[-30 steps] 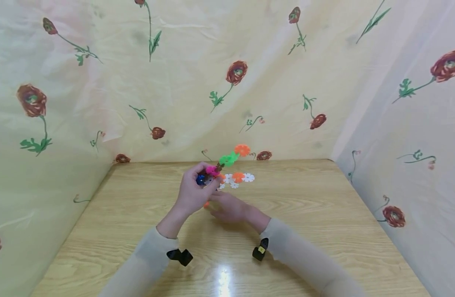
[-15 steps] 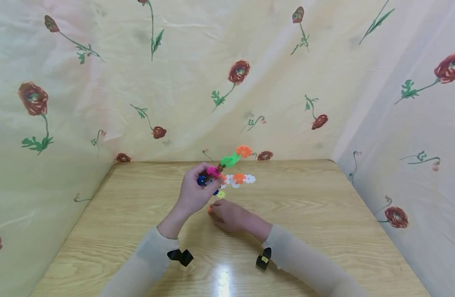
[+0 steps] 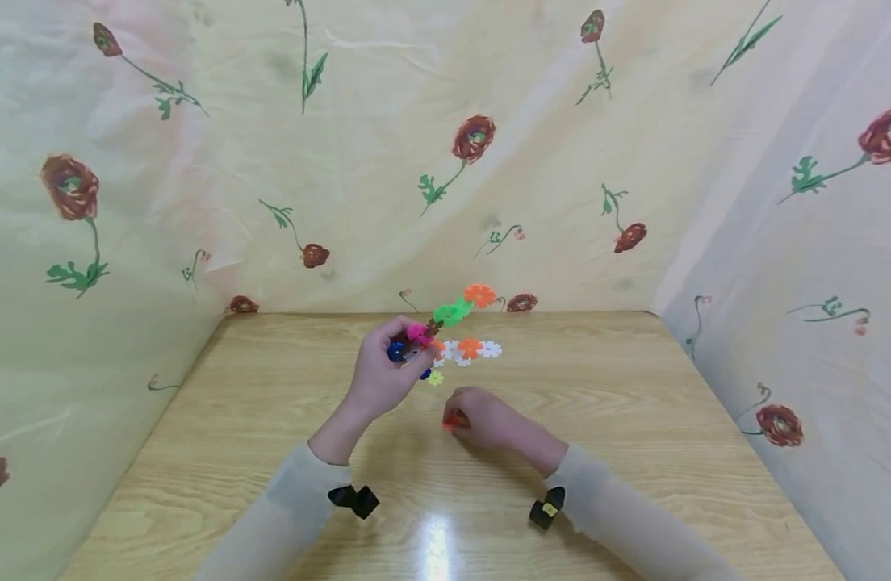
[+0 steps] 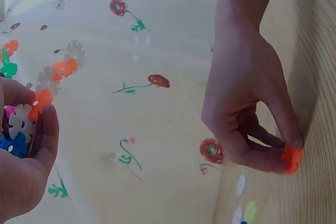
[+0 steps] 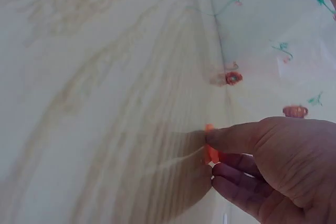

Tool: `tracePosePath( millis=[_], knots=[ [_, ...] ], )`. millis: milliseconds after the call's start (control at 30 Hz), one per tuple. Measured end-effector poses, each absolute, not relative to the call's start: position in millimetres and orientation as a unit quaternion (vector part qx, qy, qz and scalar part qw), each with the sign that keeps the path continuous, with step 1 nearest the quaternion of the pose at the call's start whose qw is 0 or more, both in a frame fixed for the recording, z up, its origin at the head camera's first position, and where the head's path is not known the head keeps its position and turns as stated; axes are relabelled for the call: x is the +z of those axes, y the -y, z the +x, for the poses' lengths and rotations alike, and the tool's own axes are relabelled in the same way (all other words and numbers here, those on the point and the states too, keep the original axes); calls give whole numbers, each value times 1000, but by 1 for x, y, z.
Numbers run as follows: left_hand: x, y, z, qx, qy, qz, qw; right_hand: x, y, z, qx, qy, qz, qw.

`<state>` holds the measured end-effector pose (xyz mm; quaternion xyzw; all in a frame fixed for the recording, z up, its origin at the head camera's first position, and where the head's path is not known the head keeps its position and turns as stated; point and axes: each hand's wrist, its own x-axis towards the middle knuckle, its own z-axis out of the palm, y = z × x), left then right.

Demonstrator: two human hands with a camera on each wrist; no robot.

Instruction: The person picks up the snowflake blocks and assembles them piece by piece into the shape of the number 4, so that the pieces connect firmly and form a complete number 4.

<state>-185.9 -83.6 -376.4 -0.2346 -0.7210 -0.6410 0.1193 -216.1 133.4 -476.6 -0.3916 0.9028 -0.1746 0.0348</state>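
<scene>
My left hand [image 3: 383,367] grips a build of joined plastic snowflake discs, with a blue disc [image 4: 14,144] and a white disc [image 4: 22,123] at the palm. One branch runs through a pink disc [image 3: 420,334] and a green disc [image 3: 449,313] to an orange end disc [image 3: 479,295]. A second branch alternates orange and white, ending in a white disc [image 3: 491,349]. To the right and nearer the body, my right hand [image 3: 485,418] pinches a single orange snowflake disc [image 4: 292,160] between thumb and fingers, low over the table.
On the wooden table [image 3: 271,403], a yellow-green disc [image 3: 435,378] lies beside a dark blue one [image 3: 425,374], with white discs [image 4: 241,184] near them. Flower-printed cloth [image 3: 387,161] encloses the table at the back and both sides.
My right hand has come out from below the left hand and moved right, carrying the orange disc. The yellow-green disc has come into sight. My left hand stays nearly still.
</scene>
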Motion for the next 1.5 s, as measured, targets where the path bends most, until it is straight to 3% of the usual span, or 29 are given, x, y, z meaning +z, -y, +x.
tracePosePath(
  millis=[400, 867, 1167, 1500],
  knots=[
    [-379, 85, -187, -632, 725, -238, 135, -465, -179, -228, -229, -912, -333, 75],
    [-377, 86, -188, -636, 721, -239, 136, -393, -219, -230, -389, -880, -256, -93],
    [-378, 86, -188, -638, 715, -245, 147, -372, -210, -209, -518, -794, -285, -142],
    [-379, 86, -189, -642, 711, -246, 148, -368, -202, -200, -547, -757, -316, -168]
  ],
)
